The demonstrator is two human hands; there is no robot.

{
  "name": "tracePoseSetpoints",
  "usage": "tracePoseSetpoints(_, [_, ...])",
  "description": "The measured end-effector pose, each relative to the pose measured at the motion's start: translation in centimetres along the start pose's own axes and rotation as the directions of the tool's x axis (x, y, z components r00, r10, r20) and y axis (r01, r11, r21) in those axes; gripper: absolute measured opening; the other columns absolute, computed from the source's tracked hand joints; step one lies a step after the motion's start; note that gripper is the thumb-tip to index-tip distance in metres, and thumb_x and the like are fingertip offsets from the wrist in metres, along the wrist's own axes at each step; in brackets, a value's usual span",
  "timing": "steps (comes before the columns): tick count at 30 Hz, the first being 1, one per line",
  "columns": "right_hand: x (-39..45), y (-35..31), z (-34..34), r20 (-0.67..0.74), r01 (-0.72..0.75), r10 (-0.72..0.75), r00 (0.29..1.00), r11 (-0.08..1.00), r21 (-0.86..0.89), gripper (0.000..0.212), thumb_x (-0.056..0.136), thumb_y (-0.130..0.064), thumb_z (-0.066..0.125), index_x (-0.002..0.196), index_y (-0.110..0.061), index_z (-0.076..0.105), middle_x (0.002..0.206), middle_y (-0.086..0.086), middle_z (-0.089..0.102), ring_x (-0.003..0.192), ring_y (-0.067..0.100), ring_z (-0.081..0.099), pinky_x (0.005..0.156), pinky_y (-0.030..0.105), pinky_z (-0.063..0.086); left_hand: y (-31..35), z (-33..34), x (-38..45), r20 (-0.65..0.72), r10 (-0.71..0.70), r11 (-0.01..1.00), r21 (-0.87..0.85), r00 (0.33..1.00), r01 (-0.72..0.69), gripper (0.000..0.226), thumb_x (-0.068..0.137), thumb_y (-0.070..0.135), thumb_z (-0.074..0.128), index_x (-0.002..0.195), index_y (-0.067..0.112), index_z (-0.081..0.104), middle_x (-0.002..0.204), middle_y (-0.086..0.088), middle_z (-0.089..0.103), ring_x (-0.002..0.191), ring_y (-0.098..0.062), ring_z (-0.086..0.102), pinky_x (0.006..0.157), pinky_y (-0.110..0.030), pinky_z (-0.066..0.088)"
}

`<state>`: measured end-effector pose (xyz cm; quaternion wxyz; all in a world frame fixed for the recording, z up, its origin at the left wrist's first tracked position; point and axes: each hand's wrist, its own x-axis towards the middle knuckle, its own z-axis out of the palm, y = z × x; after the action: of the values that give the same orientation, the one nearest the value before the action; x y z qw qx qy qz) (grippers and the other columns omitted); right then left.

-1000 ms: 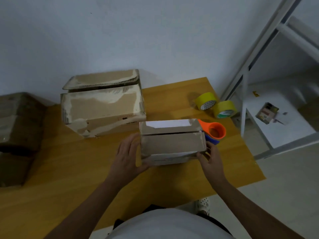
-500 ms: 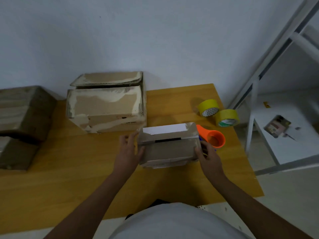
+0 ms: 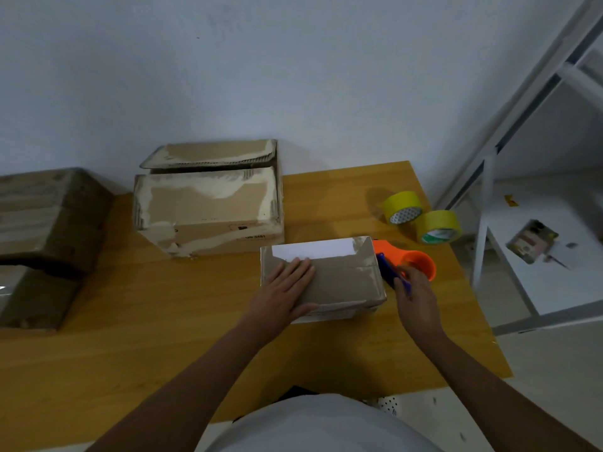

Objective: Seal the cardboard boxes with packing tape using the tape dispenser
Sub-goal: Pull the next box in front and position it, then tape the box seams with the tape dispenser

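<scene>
- My left hand lies flat on top of the small cardboard box, fingers straight and pressing down.
- The small box sits on the wooden table, near the middle, with a white label along its far edge.
- My right hand is just beside the box on the right, with fingers curled on the blue handle of the orange tape dispenser.
- The dispenser touches the right side of the box.
- Two yellow tape rolls lie behind it.
- A bigger box with an open flap stands at the back.
</scene>
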<state>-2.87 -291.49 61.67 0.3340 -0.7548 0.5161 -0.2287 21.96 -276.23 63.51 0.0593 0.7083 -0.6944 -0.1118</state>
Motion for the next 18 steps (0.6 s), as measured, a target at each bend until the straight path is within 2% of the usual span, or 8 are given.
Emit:
tracePoseSetpoints(2, [1.4, 1.1, 0.0, 0.032, -0.009, 0.013, 0.999, 0.992, -0.123, 0.036, 0.099, -0.014, 0.052, 0.133, -0.004, 0.048, 0.132, 0.014, 0.052, 0.120, 0.028, 0.049, 0.091, 0.035, 0.042, 0.0, 0.1, 0.0, -0.012, 0.006, 1.000, -0.001, 1.000, -0.006, 0.073, 0.097, 0.061, 0.023, 0.156, 0.019, 0.009, 0.163, 0.001, 0.002, 0.152, -0.015, -0.005, 0.123, -0.035, -0.007])
tracePoseSetpoints(5, [3.1, 2.2, 0.5, 0.146, -0.022, 0.065, 0.987, 0.960, -0.279, 0.043, 0.099, -0.022, 0.052, 0.137, -0.005, 0.043, 0.134, 0.015, 0.051, 0.119, 0.031, 0.052, 0.089, 0.041, 0.047, 0.0, 0.1, -0.1, -0.022, 0.010, 1.000, 0.001, 1.000, -0.010, 0.072, 0.098, 0.060, 0.023, 0.155, 0.018, 0.010, 0.163, 0.001, 0.005, 0.152, -0.016, -0.002, 0.123, -0.039, -0.003])
tracePoseSetpoints(9, [4.2, 2.6, 1.0, 0.237, -0.013, 0.126, 0.963, 0.904, -0.428, 0.050, 0.097, -0.024, 0.055, 0.141, -0.010, 0.035, 0.131, 0.016, 0.055, 0.105, 0.036, 0.061, 0.079, 0.046, 0.053, 0.1, -0.1, -0.1, -0.036, 0.013, 1.000, 0.015, 0.999, -0.013, 0.071, 0.099, 0.058, 0.027, 0.156, 0.017, 0.013, 0.163, 0.000, 0.008, 0.151, -0.017, 0.002, 0.122, -0.042, 0.000])
tracePoseSetpoints(12, [4.8, 2.8, 1.3, 0.300, 0.063, 0.121, 0.946, 0.840, -0.539, 0.066, 0.099, -0.021, 0.051, 0.153, -0.013, 0.013, 0.129, 0.014, 0.056, 0.105, 0.033, 0.061, 0.079, 0.041, 0.049, 0.2, -0.2, -0.2, -0.028, 0.011, 1.000, 0.023, 1.000, -0.011, 0.071, 0.100, 0.057, 0.028, 0.156, 0.017, 0.013, 0.163, 0.000, 0.007, 0.152, -0.017, 0.001, 0.122, -0.041, -0.001])
tracePoseSetpoints(14, [5.2, 3.2, 1.5, 0.338, 0.125, 0.121, 0.933, 0.773, -0.622, 0.074, 0.099, -0.016, 0.047, 0.154, -0.011, -0.002, 0.122, 0.012, 0.060, 0.102, 0.028, 0.062, 0.079, 0.038, 0.046, 0.2, -0.2, -0.2, -0.006, 0.002, 1.000, 0.015, 1.000, -0.002, 0.071, 0.100, 0.058, 0.028, 0.156, 0.019, 0.010, 0.164, 0.001, 0.004, 0.152, -0.015, -0.003, 0.123, -0.038, -0.003])
tracePoseSetpoints(18, [5.8, 2.9, 1.3, 0.348, 0.151, 0.148, 0.926, 0.699, -0.699, 0.081, 0.097, -0.009, 0.047, 0.153, -0.010, -0.011, 0.111, 0.011, 0.066, 0.093, 0.025, 0.064, 0.071, 0.034, 0.043, 0.0, -0.2, -0.1, 0.008, -0.004, 1.000, 0.014, 1.000, 0.004, 0.071, 0.100, 0.059, 0.025, 0.156, 0.021, 0.004, 0.164, 0.004, -0.002, 0.151, -0.012, -0.010, 0.122, -0.032, -0.010])
